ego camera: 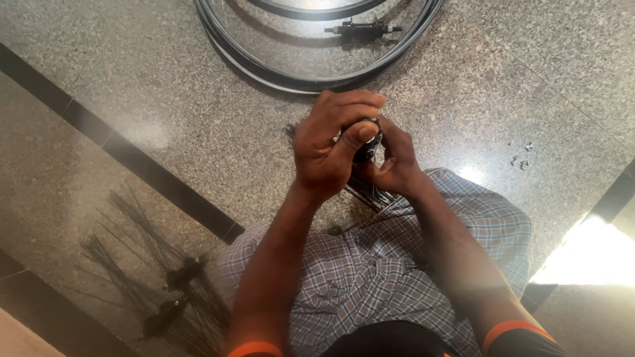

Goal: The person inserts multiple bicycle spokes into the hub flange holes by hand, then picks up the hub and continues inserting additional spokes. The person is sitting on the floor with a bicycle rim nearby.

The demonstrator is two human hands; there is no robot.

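Head view, looking straight down over the lap. Both hands meet at mid-frame around a dark wheel hub, which sits between them with thin spokes trailing from it toward the checked shirt. Left hand is curled closed over the hub from the near-left side, thumb pressed on its top; right hand is closed against its lower right. The hub's long axis cannot be told, being mostly covered. Beyond the hands lie bicycle rims and a second hub with axle. At lower left rest two spoked hubs. Small nipples lie scattered to the right on the polished granite floor, which has dark inlay strips.
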